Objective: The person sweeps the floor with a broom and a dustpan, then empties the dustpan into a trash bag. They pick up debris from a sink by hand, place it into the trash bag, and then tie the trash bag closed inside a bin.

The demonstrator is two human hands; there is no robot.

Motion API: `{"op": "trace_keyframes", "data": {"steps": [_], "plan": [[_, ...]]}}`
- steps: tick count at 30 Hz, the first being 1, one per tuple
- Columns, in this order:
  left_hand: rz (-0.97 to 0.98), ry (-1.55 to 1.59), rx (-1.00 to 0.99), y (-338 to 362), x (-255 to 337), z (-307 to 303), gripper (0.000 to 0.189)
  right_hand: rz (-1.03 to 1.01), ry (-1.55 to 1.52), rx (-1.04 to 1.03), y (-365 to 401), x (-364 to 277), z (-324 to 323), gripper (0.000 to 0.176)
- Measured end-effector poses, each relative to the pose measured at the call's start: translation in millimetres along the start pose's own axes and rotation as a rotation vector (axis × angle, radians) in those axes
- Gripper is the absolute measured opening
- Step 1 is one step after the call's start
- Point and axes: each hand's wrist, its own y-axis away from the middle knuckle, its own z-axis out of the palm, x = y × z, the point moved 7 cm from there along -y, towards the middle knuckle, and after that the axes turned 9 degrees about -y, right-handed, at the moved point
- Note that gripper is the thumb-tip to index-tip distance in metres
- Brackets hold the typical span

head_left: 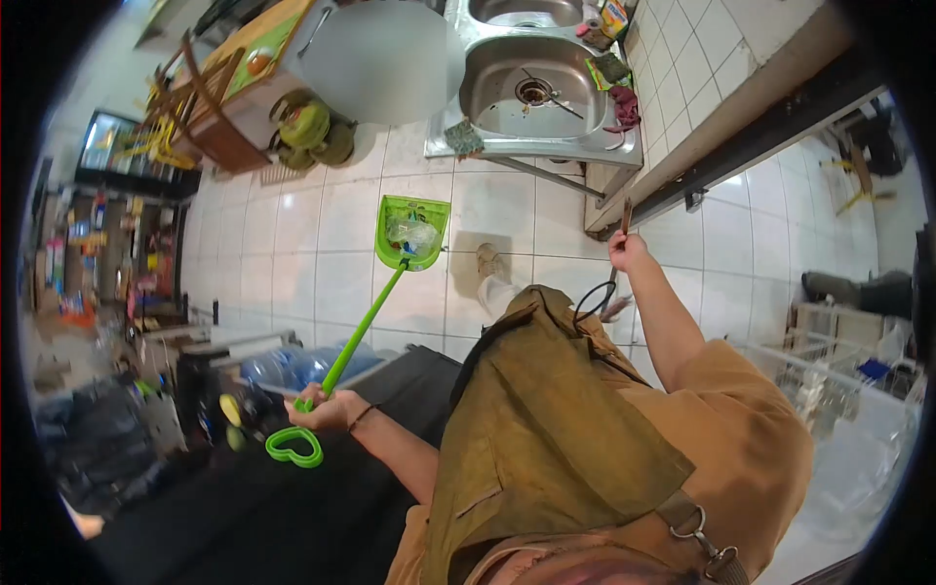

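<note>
My left hand [320, 409] is closed round the green handle [366, 322] of a long dustpan, just above its heart-shaped end [294, 448]. The dustpan's green scoop [386, 255] is over the tiled floor and holds clear plastic and small scraps. On the other side, my right hand [625, 252] is closed round a thin brown stick [627, 213] beside the door frame. The stick's lower part is partly hidden near my apron [546, 409].
A steel double sink [575, 151] stands ahead, with a sponge [464, 138] on its edge. Green gas cylinders [304, 125] and a wooden chair [219, 127] are at the upper left. A black-covered surface [390, 487] lies at lower left, and clear plastic bins [829, 409] at right.
</note>
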Motion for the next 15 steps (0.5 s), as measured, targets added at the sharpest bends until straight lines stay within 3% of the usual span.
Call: {"op": "trace_keyframes", "data": {"steps": [3,4,6,9,14,15], "plan": [[0.043,-0.08,0.026,-32,-10,66,0.038,-0.092,-0.171,0.019,-76,-12,16,0.016],[0.111,-0.114,-0.003,-50,-14,90,0.036,-0.145,-0.197,0.019,-85,-14,30,0.016],[0.072,-0.127,0.062,-79,-26,135,0.037,-0.269,-0.222,0.046,-91,-25,40,0.015],[0.047,-0.081,-0.205,-132,-51,198,0.038,-0.331,-0.304,0.104,-99,-37,53,0.014],[0.088,-0.16,-0.306,-151,-95,312,0.037,-0.428,-0.186,-0.121,-120,-58,70,0.014],[0.116,-0.186,-0.309,-156,-102,337,0.036,-0.432,-0.222,-0.024,-129,-60,55,0.03]]}}
